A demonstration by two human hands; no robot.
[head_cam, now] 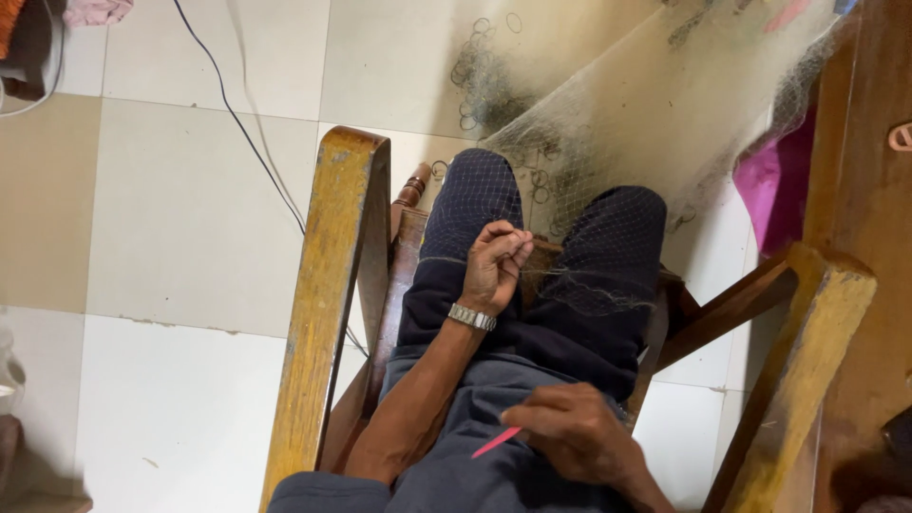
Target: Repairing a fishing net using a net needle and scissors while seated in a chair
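Seemingly, left hand (496, 264) pinches the fishing net (627, 123); right hand (570, 432) grips a pink needle (496, 443).

A fishing net (655, 104) drapes from the frame's upper right onto the knees at centre, where the left hand (496, 264) pinches it, the right hand (570, 437) holding a needle (496, 443) below, between two chair arms (328, 294).

You've only got the one view here, a head cam pointing pretty much straight down over your lap and the wooden chair (328, 285). It sits close, with tiled floor (180, 228) filling the left side.
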